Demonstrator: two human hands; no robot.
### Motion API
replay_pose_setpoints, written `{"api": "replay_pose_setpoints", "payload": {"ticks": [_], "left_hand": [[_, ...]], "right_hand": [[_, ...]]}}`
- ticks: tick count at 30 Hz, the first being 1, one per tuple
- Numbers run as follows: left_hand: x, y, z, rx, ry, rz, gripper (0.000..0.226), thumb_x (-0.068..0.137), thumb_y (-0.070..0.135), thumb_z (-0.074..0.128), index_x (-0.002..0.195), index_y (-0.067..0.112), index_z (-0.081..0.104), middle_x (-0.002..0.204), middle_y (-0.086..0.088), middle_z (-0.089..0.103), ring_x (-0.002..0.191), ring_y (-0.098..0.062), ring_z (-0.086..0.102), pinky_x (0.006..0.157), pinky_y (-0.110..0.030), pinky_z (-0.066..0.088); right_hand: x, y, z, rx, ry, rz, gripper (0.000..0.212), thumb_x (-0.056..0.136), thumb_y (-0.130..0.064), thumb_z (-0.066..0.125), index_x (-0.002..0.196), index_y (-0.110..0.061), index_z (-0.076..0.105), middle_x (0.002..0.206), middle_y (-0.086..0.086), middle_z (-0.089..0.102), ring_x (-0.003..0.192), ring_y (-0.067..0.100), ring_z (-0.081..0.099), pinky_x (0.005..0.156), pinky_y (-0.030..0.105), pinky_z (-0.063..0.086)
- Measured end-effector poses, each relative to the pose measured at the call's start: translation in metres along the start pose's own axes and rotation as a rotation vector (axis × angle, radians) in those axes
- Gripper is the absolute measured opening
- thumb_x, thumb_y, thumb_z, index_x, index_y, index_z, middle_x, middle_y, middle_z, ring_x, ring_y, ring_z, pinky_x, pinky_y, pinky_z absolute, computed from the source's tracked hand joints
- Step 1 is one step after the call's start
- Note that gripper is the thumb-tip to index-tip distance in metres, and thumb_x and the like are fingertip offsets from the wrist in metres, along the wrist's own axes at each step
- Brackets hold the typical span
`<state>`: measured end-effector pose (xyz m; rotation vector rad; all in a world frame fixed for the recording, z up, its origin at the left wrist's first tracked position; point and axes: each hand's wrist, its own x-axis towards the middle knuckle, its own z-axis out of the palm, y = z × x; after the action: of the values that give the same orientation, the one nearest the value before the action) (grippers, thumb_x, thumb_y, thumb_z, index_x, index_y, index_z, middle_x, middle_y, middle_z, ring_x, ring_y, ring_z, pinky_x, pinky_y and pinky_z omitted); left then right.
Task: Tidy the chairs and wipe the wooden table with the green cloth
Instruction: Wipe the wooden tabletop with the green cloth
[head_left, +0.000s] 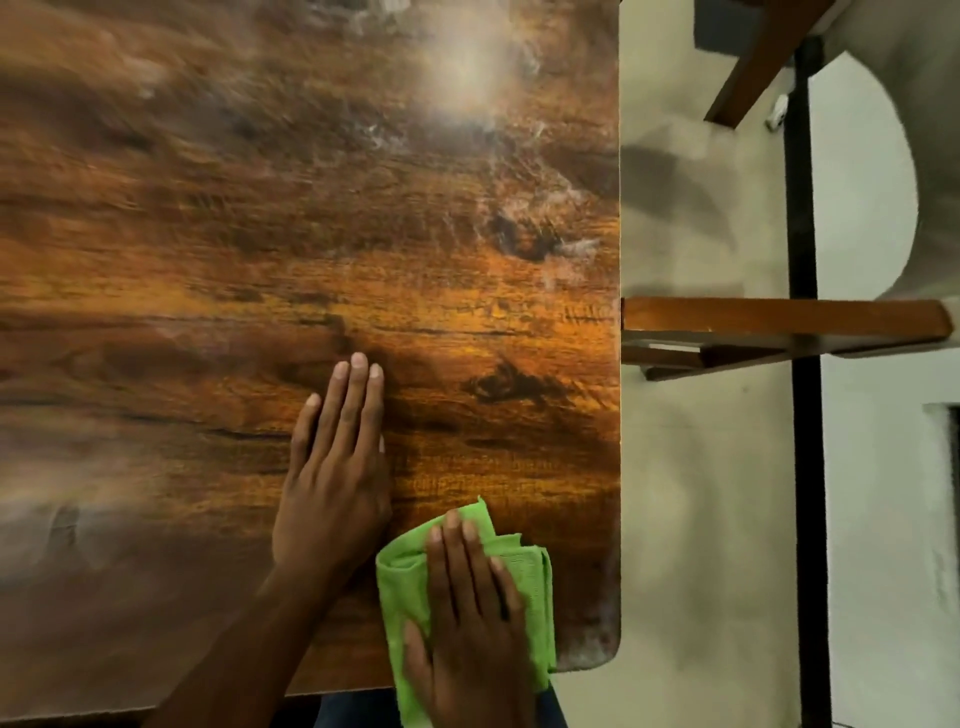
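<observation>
Green cloth (524, 571) is lying near the wooden surface's (208, 260) near right corner, the right hand (467, 613) pressing it flat-fingered; the left hand (332, 483) is resting flat just beside it.

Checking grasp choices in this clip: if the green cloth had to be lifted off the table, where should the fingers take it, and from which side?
Probably the bunched folds at the far edge of the green cloth, approached from above on the right. The right hand lies flat on its middle, and there the raised folds stay exposed near the table corner.
</observation>
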<state>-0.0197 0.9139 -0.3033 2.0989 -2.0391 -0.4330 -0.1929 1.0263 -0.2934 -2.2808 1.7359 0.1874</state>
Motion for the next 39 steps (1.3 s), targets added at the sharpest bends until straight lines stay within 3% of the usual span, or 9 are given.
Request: {"api": "replay_pose_setpoints", "payload": {"ticks": [6, 12, 16, 23, 27, 33, 36, 39], "left_hand": [[0.002, 0.000, -0.001, -0.013, 0.003, 0.000, 0.065, 0.108, 0.018, 0.036, 0.169, 0.008, 0.016, 0.178, -0.007, 0.008, 0.165, -0.022, 0.010, 0.130, -0.052, 0.022], [0.003, 0.004, -0.002, 0.015, 0.060, -0.008, 0.062, 0.108, 0.018, 0.035, 0.168, 0.010, 0.022, 0.177, -0.005, 0.017, 0.164, -0.020, 0.015, 0.129, -0.051, 0.024], [0.003, 0.007, -0.001, 0.041, 0.082, -0.035, 0.059, 0.111, 0.022, 0.031, 0.169, 0.012, 0.022, 0.177, -0.005, 0.017, 0.164, -0.017, 0.014, 0.131, -0.048, 0.022], [-0.006, 0.013, -0.001, 0.045, 0.162, -0.120, 0.059, 0.115, 0.027, 0.034, 0.168, 0.007, 0.019, 0.177, -0.010, 0.017, 0.165, -0.021, 0.013, 0.131, -0.046, 0.019], [-0.008, 0.009, 0.000, 0.017, 0.207, -0.083, 0.060, 0.116, 0.034, 0.033, 0.167, 0.005, 0.023, 0.176, -0.012, 0.019, 0.164, -0.024, 0.015, 0.131, -0.046, 0.019], [-0.006, 0.006, 0.002, 0.012, 0.238, -0.166, 0.062, 0.116, 0.040, 0.029, 0.168, 0.009, 0.021, 0.177, -0.009, 0.018, 0.164, -0.020, 0.014, 0.132, -0.041, 0.015], [-0.006, 0.006, 0.000, -0.014, 0.244, -0.232, 0.063, 0.115, 0.041, 0.028, 0.168, 0.008, 0.022, 0.176, -0.010, 0.019, 0.164, -0.021, 0.014, 0.132, -0.040, 0.015], [-0.005, 0.007, 0.001, -0.016, 0.238, -0.247, 0.062, 0.115, 0.039, 0.028, 0.168, 0.007, 0.022, 0.176, -0.010, 0.018, 0.164, -0.021, 0.013, 0.132, -0.042, 0.015]], "right_hand": [[0.003, 0.083, -0.013, -0.059, -0.028, -0.188, 0.085, 0.088, -0.058, 0.061, 0.162, -0.019, 0.042, 0.173, 0.000, 0.030, 0.159, 0.020, 0.031, 0.128, 0.039, 0.018], [0.105, 0.129, -0.048, 0.005, -0.075, -0.444, 0.084, 0.104, -0.053, 0.048, 0.171, -0.019, 0.009, 0.179, -0.002, 0.003, 0.165, 0.015, 0.004, 0.130, 0.040, 0.012], [0.160, 0.142, -0.060, -0.007, -0.032, -0.524, 0.076, 0.110, -0.050, 0.039, 0.171, -0.019, 0.005, 0.179, -0.002, 0.000, 0.165, 0.013, -0.003, 0.132, 0.041, 0.010], [0.082, 0.153, -0.040, -0.068, -0.053, -0.525, 0.072, 0.111, -0.050, 0.034, 0.171, -0.016, 0.010, 0.179, 0.002, 0.005, 0.165, 0.018, 0.003, 0.131, 0.046, 0.015], [0.018, 0.114, -0.020, -0.062, -0.144, -0.814, 0.070, 0.111, -0.047, 0.038, 0.170, -0.018, 0.016, 0.179, 0.001, 0.008, 0.165, 0.020, 0.006, 0.129, 0.047, 0.022], [0.039, 0.051, -0.014, -0.109, -0.175, -1.159, 0.063, 0.115, -0.045, 0.031, 0.169, -0.016, 0.020, 0.178, 0.002, 0.012, 0.165, 0.020, 0.003, 0.132, 0.043, 0.013], [0.039, 0.092, -0.026, -0.153, -0.217, -1.196, 0.066, 0.115, -0.046, 0.031, 0.170, -0.017, 0.013, 0.179, 0.001, 0.005, 0.165, 0.019, 0.000, 0.132, 0.044, 0.017], [0.031, 0.156, -0.039, -0.233, -0.218, -1.197, 0.071, 0.111, -0.051, 0.040, 0.170, -0.021, 0.016, 0.179, -0.002, 0.008, 0.165, 0.018, 0.008, 0.128, 0.041, 0.023]]}}
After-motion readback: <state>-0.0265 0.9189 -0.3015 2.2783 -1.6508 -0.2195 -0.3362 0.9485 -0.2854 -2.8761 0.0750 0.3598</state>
